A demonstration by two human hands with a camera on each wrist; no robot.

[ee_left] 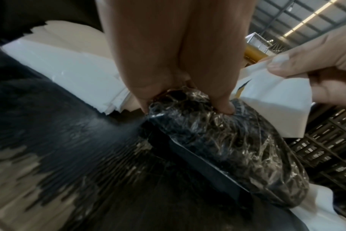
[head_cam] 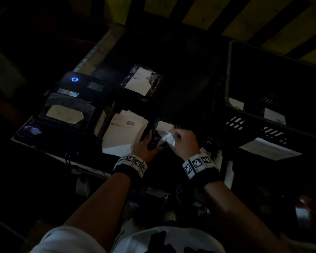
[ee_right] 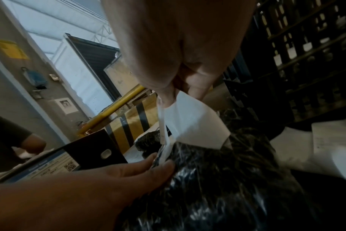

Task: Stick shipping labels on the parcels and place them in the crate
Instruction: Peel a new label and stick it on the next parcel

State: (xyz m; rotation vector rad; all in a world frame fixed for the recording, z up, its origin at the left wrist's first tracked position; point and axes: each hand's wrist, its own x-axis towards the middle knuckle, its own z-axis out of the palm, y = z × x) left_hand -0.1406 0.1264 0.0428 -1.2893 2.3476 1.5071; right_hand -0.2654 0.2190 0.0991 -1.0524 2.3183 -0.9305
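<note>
**A:** So where's the parcel right now? Head view is super dark.

**B:** It's on the bench, just in front of the person, between both hands. Black crinkly plastic wrap. Its long axis runs away from the person and a bit to the right — the near end is under the left hand, the far end points toward the labelled parcel further back.

**A:** And the hands?

**B:** The left hand is clamped on the near end of the parcel, with fingers curled into the wrap. The right hand pinches a white label by its top edge between thumb and fingertips. The label's lower edge touches the top of the parcel while the rest stands up, curling off it.

**A:** The crate?

**B:** The crate is a black slotted one to the right of the parcel, close by. I can see two white labels low inside it near the front wall, on things too dark to make out.

**A:** Anything else?

**B:** A messy stack of papers lies just left of the parcel — and a black printer with a blue ring light is further left.
</note>
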